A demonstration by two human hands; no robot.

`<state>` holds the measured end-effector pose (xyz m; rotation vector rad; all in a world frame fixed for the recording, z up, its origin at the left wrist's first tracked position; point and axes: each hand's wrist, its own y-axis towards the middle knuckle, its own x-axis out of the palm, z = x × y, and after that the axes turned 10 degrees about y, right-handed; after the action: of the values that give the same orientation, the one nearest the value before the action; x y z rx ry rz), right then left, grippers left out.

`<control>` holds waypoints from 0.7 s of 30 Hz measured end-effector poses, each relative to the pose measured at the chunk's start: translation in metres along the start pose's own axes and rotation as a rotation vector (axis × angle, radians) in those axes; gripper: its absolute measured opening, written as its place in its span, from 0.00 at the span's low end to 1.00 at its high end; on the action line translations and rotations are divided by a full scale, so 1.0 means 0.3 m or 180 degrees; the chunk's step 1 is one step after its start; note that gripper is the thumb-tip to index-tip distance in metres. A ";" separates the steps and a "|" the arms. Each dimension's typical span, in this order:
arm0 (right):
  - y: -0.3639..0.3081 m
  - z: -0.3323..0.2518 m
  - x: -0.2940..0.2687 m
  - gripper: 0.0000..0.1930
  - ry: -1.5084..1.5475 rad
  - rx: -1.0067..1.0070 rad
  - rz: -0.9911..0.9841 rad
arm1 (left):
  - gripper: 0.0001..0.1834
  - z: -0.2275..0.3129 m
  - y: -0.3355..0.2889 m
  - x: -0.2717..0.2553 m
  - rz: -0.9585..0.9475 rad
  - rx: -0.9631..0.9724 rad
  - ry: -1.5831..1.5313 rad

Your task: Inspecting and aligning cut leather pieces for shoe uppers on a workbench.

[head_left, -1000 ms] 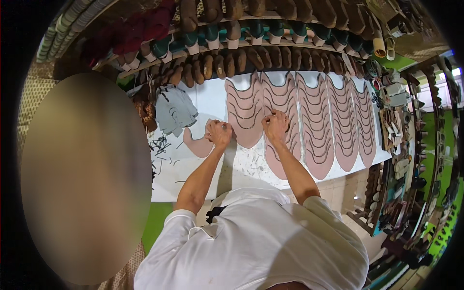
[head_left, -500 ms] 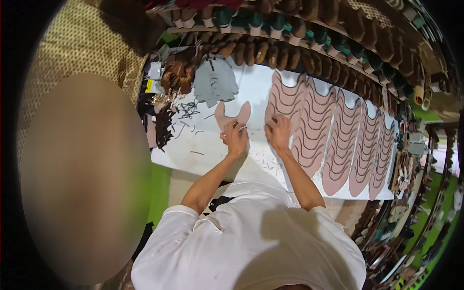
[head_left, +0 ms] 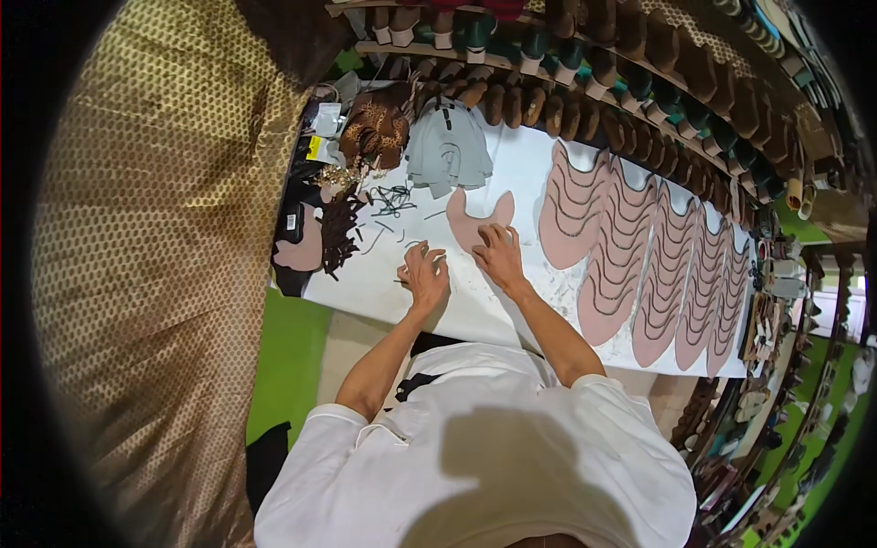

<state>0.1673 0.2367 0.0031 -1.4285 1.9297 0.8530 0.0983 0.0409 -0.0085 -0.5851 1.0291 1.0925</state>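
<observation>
A pink U-shaped piece, like a cut shoe upper (head_left: 466, 225), lies flat on the white worktable (head_left: 493, 315). My right hand (head_left: 500, 258) is at its lower right edge, fingers curled down onto it. My left hand (head_left: 426, 277) is just nearer and to the left of that piece. Its fingers are curled together over the table, and what they hold, if anything, is too small to make out. A short dark strip (head_left: 402, 281) shows beside the left fingers. To the right, overlapping pink pieces with dark curved edges (head_left: 573, 228) lie in several columns.
A stack of pale grey pieces (head_left: 449, 151) lies at the back, beside brown patterned material (head_left: 376, 128). Dark loose strips (head_left: 340, 233) are scattered at the left. Rows of shoes (head_left: 554, 114) stand along the back edge. A gold patterned curtain (head_left: 174, 228) hangs at the left.
My right hand has moved left from the columns to the single pink piece. My left hand has come off that piece, toward me and to the left. The view has shifted slightly.
</observation>
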 end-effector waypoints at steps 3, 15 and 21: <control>0.016 0.015 0.012 0.07 -0.0442 -0.0270 -0.0258 | 0.13 -0.055 0.056 -0.010 -0.0186 0.0222 -0.0139; 0.285 -0.081 -0.305 0.05 -0.1262 -0.0276 0.0883 | 0.14 -0.285 0.195 -0.040 -0.0279 0.0776 -0.0185; 0.114 -0.200 -0.281 0.07 -0.1147 -0.0327 0.0875 | 0.13 -0.450 0.181 -0.129 -0.0233 0.0622 -0.0254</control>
<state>0.1509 0.2472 0.1104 -0.9899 1.8433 1.2578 -0.0071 -0.0649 -0.0283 -0.4154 1.0236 0.9314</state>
